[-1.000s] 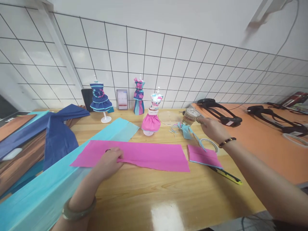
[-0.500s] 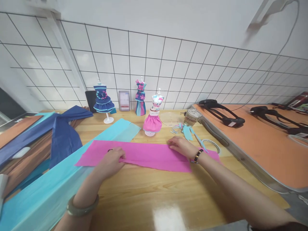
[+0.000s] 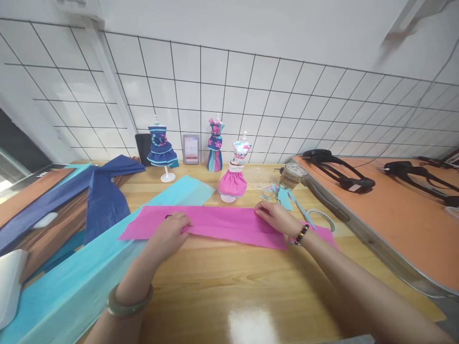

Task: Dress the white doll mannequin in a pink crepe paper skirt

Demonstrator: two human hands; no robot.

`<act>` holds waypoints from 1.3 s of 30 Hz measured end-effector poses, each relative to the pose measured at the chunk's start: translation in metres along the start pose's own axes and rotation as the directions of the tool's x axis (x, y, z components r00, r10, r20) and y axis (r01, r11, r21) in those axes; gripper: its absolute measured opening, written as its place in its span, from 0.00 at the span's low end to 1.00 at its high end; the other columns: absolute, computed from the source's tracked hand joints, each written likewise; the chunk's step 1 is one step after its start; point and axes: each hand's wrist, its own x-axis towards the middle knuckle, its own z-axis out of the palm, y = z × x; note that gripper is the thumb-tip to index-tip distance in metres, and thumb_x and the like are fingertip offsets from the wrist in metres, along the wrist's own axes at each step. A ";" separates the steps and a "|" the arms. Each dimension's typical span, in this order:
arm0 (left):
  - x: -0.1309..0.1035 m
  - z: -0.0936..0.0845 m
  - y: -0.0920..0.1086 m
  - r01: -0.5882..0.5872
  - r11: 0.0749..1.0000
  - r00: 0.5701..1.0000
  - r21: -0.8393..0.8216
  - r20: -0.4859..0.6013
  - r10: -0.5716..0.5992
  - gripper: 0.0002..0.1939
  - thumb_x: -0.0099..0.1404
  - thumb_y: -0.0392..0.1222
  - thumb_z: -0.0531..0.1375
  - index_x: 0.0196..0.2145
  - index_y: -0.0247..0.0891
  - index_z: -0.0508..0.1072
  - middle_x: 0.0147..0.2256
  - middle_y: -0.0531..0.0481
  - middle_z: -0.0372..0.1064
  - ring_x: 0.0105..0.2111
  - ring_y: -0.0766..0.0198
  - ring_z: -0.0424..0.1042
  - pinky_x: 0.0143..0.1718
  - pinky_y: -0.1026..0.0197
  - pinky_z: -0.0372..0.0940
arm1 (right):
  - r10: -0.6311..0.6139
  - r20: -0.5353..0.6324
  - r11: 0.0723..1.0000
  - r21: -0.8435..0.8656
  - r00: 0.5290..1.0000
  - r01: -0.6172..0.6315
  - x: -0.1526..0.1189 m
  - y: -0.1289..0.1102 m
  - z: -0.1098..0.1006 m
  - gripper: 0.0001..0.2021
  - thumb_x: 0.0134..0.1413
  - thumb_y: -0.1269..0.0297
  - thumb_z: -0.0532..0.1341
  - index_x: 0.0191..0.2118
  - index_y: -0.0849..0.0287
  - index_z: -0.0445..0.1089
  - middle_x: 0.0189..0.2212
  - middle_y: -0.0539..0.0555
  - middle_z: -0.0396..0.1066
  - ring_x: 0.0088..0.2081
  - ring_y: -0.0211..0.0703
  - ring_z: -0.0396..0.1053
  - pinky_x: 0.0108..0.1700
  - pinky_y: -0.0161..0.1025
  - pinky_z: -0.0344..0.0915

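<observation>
A long pink crepe paper strip lies across the wooden table, its front edge folded up. My left hand is closed on that folded edge, left of the middle. Toward the right end, my right hand has its fingers pinched together on the paper. Just behind the strip stands a small dress form with a pink skirt. Light blue crepe paper runs diagonally beneath the strip's left part. Scissors and a roll of tape lie beside my right hand.
Two more dressed forms, a blue one and a pink-and-blue one, stand near the tiled wall by a phone. A glass jar and paper scraps sit at right. Dark blue paper is piled left.
The view has shifted slightly, so things appear a little farther right. Both hands stay on the pink paper, with little other movement.
</observation>
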 end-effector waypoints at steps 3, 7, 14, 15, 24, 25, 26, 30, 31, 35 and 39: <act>0.000 -0.002 -0.001 -0.035 0.999 0.990 0.031 -0.135 0.039 0.14 0.54 0.30 0.49 0.35 0.39 0.69 0.39 0.46 0.68 0.43 0.56 0.64 0.44 0.55 0.58 | -0.001 -0.130 1.000 -0.004 0.992 0.000 -0.003 -0.010 -0.008 0.10 0.60 0.63 0.49 0.36 0.56 0.66 0.31 0.53 0.72 0.32 0.43 0.70 0.35 0.38 0.64; -0.004 -0.007 0.004 -0.076 0.992 0.926 0.105 -0.361 0.109 0.14 0.55 0.30 0.49 0.37 0.39 0.69 0.40 0.45 0.68 0.44 0.55 0.63 0.46 0.54 0.57 | -0.002 -0.334 0.999 -0.038 0.942 -0.011 -0.010 -0.018 -0.016 0.12 0.62 0.61 0.46 0.43 0.55 0.64 0.40 0.59 0.70 0.42 0.50 0.67 0.46 0.46 0.61; -0.006 -0.005 0.008 -0.079 0.995 0.996 0.061 -0.048 0.082 0.12 0.54 0.31 0.49 0.32 0.38 0.70 0.35 0.46 0.70 0.39 0.56 0.66 0.40 0.55 0.58 | -0.123 -0.218 0.990 -0.089 0.968 0.106 -0.022 -0.010 -0.005 0.11 0.61 0.63 0.48 0.39 0.55 0.67 0.37 0.57 0.71 0.40 0.49 0.68 0.45 0.48 0.63; -0.006 -0.004 0.008 -0.046 0.998 0.999 0.030 0.021 0.046 0.12 0.53 0.30 0.48 0.31 0.39 0.70 0.34 0.47 0.70 0.37 0.57 0.67 0.39 0.56 0.59 | -0.137 -0.179 0.988 -0.088 0.974 0.123 -0.024 -0.009 -0.002 0.11 0.61 0.63 0.48 0.38 0.55 0.67 0.36 0.57 0.72 0.39 0.48 0.68 0.44 0.47 0.64; -0.017 -0.007 0.009 0.064 0.989 0.964 -0.135 0.263 -0.027 0.07 0.48 0.33 0.48 0.22 0.39 0.64 0.25 0.54 0.65 0.28 0.63 0.65 0.28 0.63 0.56 | -0.166 0.036 0.982 -0.086 0.985 0.169 -0.041 -0.002 0.011 0.10 0.59 0.66 0.52 0.39 0.57 0.70 0.38 0.56 0.73 0.42 0.45 0.69 0.46 0.43 0.65; -0.018 -0.007 0.010 0.076 0.988 0.959 -0.138 0.281 -0.034 0.06 0.48 0.34 0.49 0.22 0.39 0.64 0.25 0.55 0.65 0.27 0.63 0.65 0.27 0.63 0.56 | -0.166 0.048 0.981 -0.091 0.985 0.170 -0.043 -0.001 0.013 0.10 0.59 0.65 0.53 0.40 0.57 0.70 0.40 0.57 0.72 0.44 0.46 0.68 0.48 0.44 0.65; -0.018 -0.008 0.011 0.089 0.986 0.952 -0.144 0.304 -0.042 0.05 0.48 0.35 0.49 0.22 0.39 0.65 0.24 0.55 0.65 0.27 0.63 0.65 0.27 0.63 0.56 | -0.165 0.055 0.981 -0.098 0.985 0.170 -0.045 -0.001 0.015 0.10 0.58 0.65 0.53 0.41 0.58 0.71 0.41 0.58 0.72 0.45 0.46 0.68 0.49 0.44 0.64; -0.020 -0.015 0.017 0.149 0.966 0.899 -0.213 0.437 -0.042 0.08 0.50 0.44 0.55 0.27 0.39 0.70 0.29 0.53 0.70 0.31 0.61 0.69 0.29 0.63 0.59 | -0.147 0.054 0.980 -0.125 0.988 0.153 -0.050 0.000 0.021 0.12 0.59 0.64 0.53 0.42 0.59 0.72 0.45 0.59 0.70 0.48 0.47 0.66 0.51 0.45 0.62; -0.020 -0.017 0.019 0.161 0.959 0.887 -0.233 0.461 -0.037 0.11 0.50 0.47 0.57 0.29 0.39 0.71 0.31 0.52 0.71 0.33 0.60 0.70 0.31 0.63 0.61 | -0.142 0.053 0.980 -0.131 0.988 0.148 -0.049 0.000 0.021 0.12 0.59 0.63 0.53 0.41 0.59 0.72 0.45 0.59 0.70 0.48 0.47 0.66 0.51 0.44 0.62; -0.018 -0.022 0.026 0.196 0.933 0.883 -0.302 0.467 -0.034 0.21 0.51 0.58 0.58 0.36 0.39 0.73 0.36 0.50 0.73 0.37 0.56 0.71 0.35 0.60 0.64 | -0.093 0.024 0.981 -0.171 0.995 0.096 -0.038 0.005 0.019 0.13 0.61 0.64 0.50 0.42 0.58 0.72 0.44 0.57 0.71 0.47 0.44 0.66 0.51 0.41 0.61; -0.010 -0.012 0.028 0.112 0.957 0.981 -0.268 0.183 -0.064 0.23 0.57 0.58 0.53 0.42 0.40 0.72 0.44 0.47 0.70 0.45 0.55 0.68 0.46 0.55 0.62 | -0.011 -0.002 0.971 -0.238 1.000 0.010 -0.014 0.016 0.020 0.12 0.59 0.66 0.52 0.43 0.61 0.70 0.41 0.59 0.71 0.45 0.46 0.66 0.49 0.42 0.60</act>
